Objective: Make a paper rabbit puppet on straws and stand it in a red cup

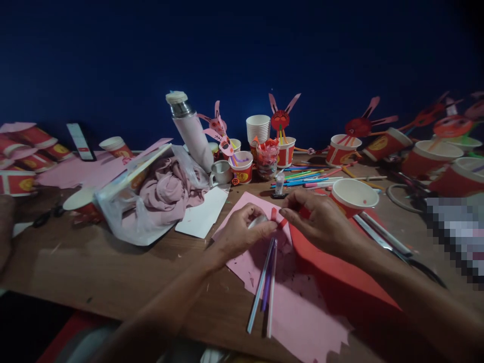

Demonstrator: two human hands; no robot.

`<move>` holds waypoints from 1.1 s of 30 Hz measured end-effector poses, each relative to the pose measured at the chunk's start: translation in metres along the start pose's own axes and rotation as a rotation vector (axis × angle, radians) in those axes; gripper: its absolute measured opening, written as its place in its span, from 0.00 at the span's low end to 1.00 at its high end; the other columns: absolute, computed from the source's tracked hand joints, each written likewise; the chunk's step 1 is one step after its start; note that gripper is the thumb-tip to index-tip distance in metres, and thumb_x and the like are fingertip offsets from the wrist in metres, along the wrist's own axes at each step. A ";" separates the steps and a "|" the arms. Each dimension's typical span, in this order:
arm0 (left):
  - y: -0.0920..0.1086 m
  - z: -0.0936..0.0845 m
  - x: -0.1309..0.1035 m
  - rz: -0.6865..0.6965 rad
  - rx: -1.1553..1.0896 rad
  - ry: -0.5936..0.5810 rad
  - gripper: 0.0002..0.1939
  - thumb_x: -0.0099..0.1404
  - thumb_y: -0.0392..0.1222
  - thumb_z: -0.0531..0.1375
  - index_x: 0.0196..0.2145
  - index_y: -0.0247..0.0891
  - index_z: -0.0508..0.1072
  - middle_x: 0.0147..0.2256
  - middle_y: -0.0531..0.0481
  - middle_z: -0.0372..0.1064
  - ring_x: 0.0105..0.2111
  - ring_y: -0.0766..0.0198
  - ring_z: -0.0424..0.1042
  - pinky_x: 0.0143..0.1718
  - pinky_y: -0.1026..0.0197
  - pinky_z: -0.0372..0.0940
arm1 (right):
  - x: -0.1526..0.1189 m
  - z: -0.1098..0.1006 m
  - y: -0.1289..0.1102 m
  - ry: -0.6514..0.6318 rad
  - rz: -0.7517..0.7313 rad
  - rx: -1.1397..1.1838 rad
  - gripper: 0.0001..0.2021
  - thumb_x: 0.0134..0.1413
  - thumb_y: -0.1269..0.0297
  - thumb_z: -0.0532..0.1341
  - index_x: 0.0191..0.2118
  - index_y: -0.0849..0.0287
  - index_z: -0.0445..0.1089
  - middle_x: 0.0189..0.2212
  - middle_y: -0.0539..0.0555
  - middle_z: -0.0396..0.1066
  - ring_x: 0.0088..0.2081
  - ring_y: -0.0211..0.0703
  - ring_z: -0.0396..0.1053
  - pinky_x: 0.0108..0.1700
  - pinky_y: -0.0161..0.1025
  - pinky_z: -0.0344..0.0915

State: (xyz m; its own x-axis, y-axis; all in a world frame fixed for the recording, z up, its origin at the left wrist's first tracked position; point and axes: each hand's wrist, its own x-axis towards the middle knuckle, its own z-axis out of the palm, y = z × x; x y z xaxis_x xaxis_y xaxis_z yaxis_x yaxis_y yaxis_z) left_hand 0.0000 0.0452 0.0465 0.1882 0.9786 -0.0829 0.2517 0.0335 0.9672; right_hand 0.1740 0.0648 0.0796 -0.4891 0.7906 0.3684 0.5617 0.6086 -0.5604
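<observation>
My left hand (245, 229) is closed in a pinch at a small red paper strip (274, 215). A clear, shiny thing (258, 220) shows inside its curled fingers; I cannot make out what it is. Opposite it, my right hand (312, 214) pinches at the other side of the red strip with thumb and fingertips. A few drinking straws (268, 282), white-striped and purple, fan out just below my left fingertips; whether they are held or lie loose I cannot tell. Under the hands are pink paper (298, 312) with dark scraps and red paper (333, 272).
At the left are a plastic bag (132, 222) with pink cloth, white card (202, 214) and a leaning thermos (191, 131). Behind my hands are decorated red cups (285, 154), stacked cups (258, 128) and coloured pens (302, 176). Scissors (378, 234) lie right. Another person's hand (5, 222) shows far left.
</observation>
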 end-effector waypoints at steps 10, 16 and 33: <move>0.029 -0.013 -0.017 0.118 -0.250 -0.151 0.19 0.49 0.41 0.62 0.40 0.38 0.68 0.32 0.51 0.63 0.27 0.69 0.63 0.25 0.67 0.61 | -0.001 -0.025 -0.017 0.041 0.011 0.041 0.05 0.52 0.69 0.55 0.27 0.59 0.63 0.22 0.47 0.65 0.24 0.34 0.61 0.25 0.32 0.55; 0.022 -0.017 -0.015 0.069 0.067 -0.037 0.13 0.53 0.47 0.60 0.33 0.36 0.69 0.23 0.55 0.62 0.19 0.73 0.58 0.19 0.68 0.55 | -0.018 -0.028 -0.025 0.088 0.026 0.014 0.06 0.50 0.71 0.56 0.25 0.57 0.63 0.21 0.48 0.66 0.23 0.35 0.62 0.24 0.32 0.55; 0.009 0.004 -0.031 -0.111 -0.300 -0.217 0.16 0.51 0.44 0.60 0.37 0.37 0.66 0.29 0.51 0.64 0.26 0.66 0.66 0.24 0.65 0.59 | -0.031 -0.008 0.002 -0.154 0.300 0.526 0.05 0.50 0.67 0.55 0.25 0.60 0.61 0.20 0.46 0.61 0.23 0.32 0.57 0.24 0.31 0.53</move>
State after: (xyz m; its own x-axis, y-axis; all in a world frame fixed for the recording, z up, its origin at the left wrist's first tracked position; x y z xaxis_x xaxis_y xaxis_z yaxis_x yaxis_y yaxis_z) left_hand 0.0008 0.0145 0.0571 0.3796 0.9012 -0.2091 -0.0011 0.2264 0.9740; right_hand 0.1955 0.0425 0.0726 -0.4734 0.8795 0.0491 0.3049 0.2159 -0.9276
